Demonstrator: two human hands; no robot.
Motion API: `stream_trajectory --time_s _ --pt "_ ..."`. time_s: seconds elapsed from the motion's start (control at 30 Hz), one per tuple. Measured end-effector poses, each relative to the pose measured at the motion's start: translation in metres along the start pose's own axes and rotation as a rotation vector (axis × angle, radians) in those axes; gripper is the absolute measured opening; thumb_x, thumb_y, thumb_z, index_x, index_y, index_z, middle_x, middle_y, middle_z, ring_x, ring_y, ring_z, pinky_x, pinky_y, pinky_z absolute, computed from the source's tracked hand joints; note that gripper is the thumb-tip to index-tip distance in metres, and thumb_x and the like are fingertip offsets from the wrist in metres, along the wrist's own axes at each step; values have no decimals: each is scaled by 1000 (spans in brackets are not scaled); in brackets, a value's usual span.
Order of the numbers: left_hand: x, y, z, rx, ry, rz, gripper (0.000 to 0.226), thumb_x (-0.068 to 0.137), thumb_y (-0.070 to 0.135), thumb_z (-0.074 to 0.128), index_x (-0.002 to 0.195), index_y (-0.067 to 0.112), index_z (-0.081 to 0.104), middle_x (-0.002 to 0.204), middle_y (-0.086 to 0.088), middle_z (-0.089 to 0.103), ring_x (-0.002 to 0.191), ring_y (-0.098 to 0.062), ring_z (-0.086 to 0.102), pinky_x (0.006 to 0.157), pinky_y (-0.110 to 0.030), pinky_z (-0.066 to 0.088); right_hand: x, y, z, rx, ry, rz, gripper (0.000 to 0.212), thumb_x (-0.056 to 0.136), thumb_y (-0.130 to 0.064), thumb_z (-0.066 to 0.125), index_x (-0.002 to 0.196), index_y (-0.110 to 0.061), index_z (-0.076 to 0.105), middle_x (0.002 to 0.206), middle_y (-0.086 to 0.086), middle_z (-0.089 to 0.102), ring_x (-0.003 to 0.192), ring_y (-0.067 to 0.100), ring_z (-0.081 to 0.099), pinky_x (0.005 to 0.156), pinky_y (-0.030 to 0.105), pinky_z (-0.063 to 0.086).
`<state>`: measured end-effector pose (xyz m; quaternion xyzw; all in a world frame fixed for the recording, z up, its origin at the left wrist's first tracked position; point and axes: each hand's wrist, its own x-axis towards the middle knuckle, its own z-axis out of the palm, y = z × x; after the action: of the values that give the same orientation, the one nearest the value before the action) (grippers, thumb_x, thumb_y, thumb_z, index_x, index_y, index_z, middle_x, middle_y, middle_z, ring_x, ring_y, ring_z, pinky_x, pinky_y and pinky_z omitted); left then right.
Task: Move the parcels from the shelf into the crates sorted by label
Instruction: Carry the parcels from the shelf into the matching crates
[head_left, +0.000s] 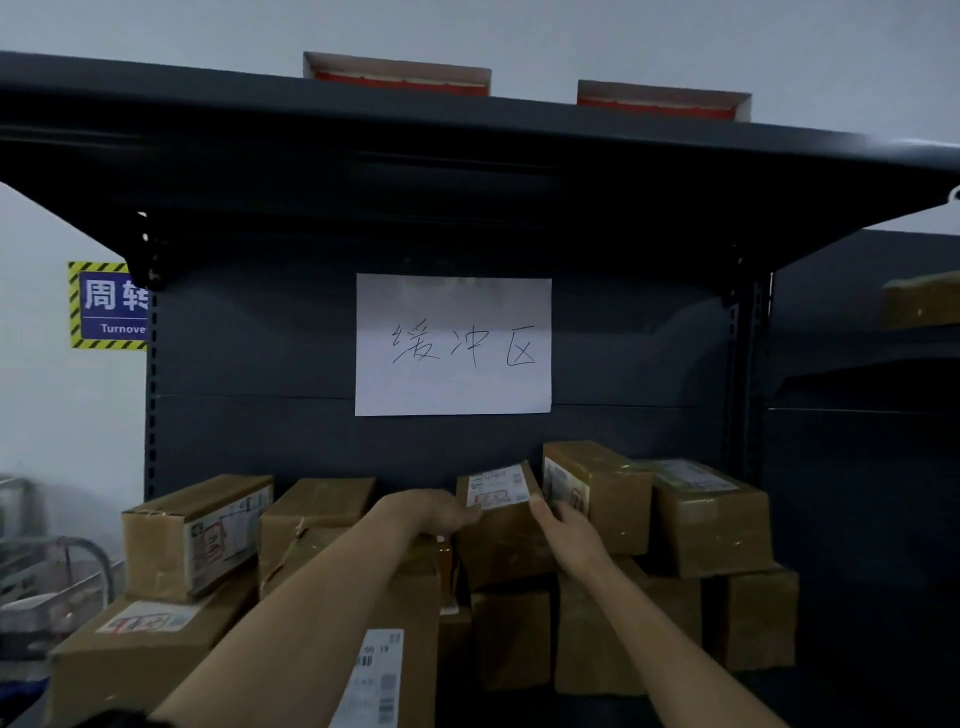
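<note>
Head view, key relation: While both arms are reaching forward over the stack, the small parcel (501, 512) is sitting directly between the two hands, straight ahead and slightly above the forearms.
Head view, small parcel: It is resting tilted on top of the lower cartons on the shelf (810, 696), its white label (497, 487) facing up and toward the camera; its long axis appears to be running away from the person, toward the shelf back.
Head view, left hand: The left hand (436, 512) is curling over the parcel's left upper edge, fingers bent and pressing against the cardboard.
Head view, right hand: The right hand (563, 525) is pressing on the parcel's right side, fingers half spread, squeezed in beside the taller box (602, 493) standing just to the right.
Head view, nearer hand: Neither is clearly nearer; both are touching it.
Head view, grip judgement: It looks like a two-handed clamp, though whether the parcel is bearing on the hands or on the stack I cannot tell.
Head view, crates: None are showing here.
Head view, surroundings: A handwritten paper sign (453, 344) is hanging on the back panel above.
</note>
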<state>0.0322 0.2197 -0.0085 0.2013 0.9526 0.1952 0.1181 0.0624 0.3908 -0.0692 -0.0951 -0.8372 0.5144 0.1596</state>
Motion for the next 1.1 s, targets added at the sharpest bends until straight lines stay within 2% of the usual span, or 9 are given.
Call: stream_trajectory --time_s 0.17,0.4,0.47,0.53,0.6,0.67,0.87,1.0,1.1 --pt "6 2 3 -38 -54 27 50 102 36 26 148 16 20 155 -6 23 142 -23 24 115 -33 20 1 3 8 79 -24 6 53 95 -47 38 134 -10 44 130 9 55 119 24 52 103 38 43" --pt "-7 10 0 -272 165 122 58 100 44 23 140 5 37 149 -10 36 135 -24 36 109 -32 29 -25 -2 6 301 92 -75 46 94 -46 42 131 -19 48 122 2 59 114 19 55 103 41 44" --pt "-16 9 4 -318 288 166 55 100 42 26 139 4 37 143 -11 42 127 -24 43 101 -31 35 -41 -6 3 394 118 -115 38 94 -46 41 125 -25 49 112 -2 61 104 14 58 91 34 49" --pt "-30 9 11 -371 358 240 43 100 39 33 128 8 42 129 -8 51 107 -18 51 84 -27 39 -58 -8 -1 441 155 -163 29 94 -44 43 118 -27 46 102 -7 59 93 5 57 73 21 46" --pt "-44 7 22 -415 365 310 34 98 36 41 120 10 43 119 -5 55 98 -14 51 79 -26 39 -73 -8 -6 449 201 -206 28 94 -39 48 117 -24 45 99 -11 58 91 1 55 69 17 42" --pt "-58 7 30 -416 388 367 33 96 33 46 120 10 43 113 -1 53 100 -13 51 80 -25 39 -85 -7 -10 414 231 -234 27 93 -35 50 116 -23 45 100 -12 57 93 0 54 72 18 42" --pt "-84 13 30 -422 398 421 37 95 28 50 125 9 39 113 2 50 104 -10 49 79 -20 39 -101 -10 -17 345 272 -273 24 92 -33 52 113 -26 42 103 -12 58 97 3 56 87 28 45" --pt "-90 12 29 -399 388 393 38 94 29 51 125 9 40 122 -3 53 104 -11 50 81 -22 40 -105 -15 -18 352 253 -277 27 93 -31 51 117 -23 41 96 -17 55 89 -3 53 73 20 43" --pt "-89 12 27 -313 347 342 38 95 29 50 124 8 40 123 -5 52 100 -10 48 68 -16 40 -101 -13 -17 356 218 -249 32 94 -31 51 122 -19 41 96 -15 54 86 -4 52 68 14 40"
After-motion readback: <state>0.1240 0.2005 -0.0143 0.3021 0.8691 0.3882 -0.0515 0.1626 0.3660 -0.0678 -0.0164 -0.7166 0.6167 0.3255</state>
